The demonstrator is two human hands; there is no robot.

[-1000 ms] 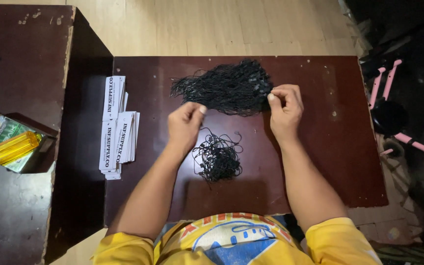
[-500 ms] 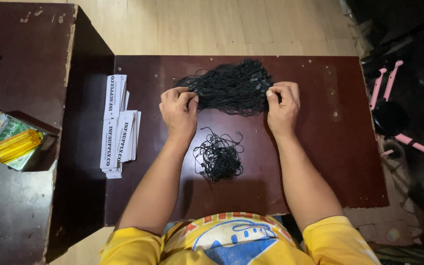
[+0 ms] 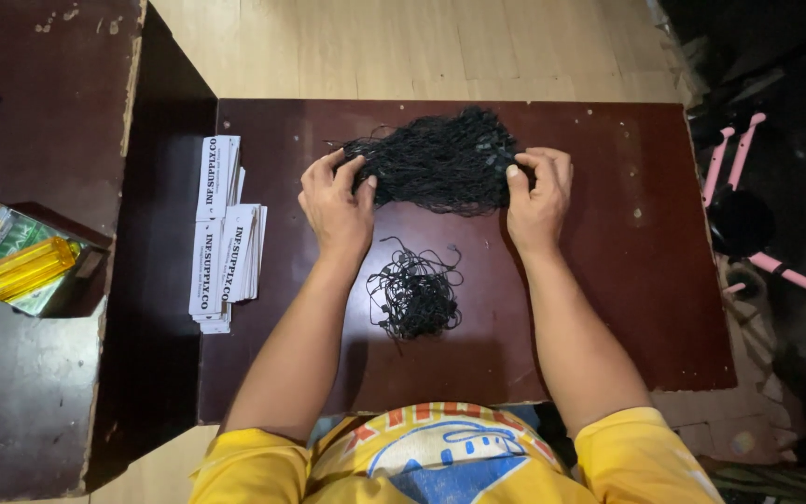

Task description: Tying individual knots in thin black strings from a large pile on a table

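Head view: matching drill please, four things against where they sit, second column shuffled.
Things:
1. large black string bundle
2. small black string tangle
3. white paper tags
4. yellow translucent object

Places:
A. far left, on the other dark surface
B. left edge of the table, stacked
C. between the forearms, near the body
D. gripped at both ends by the left hand and right hand

Pairs: 1-D, 2-C, 3-B, 4-A
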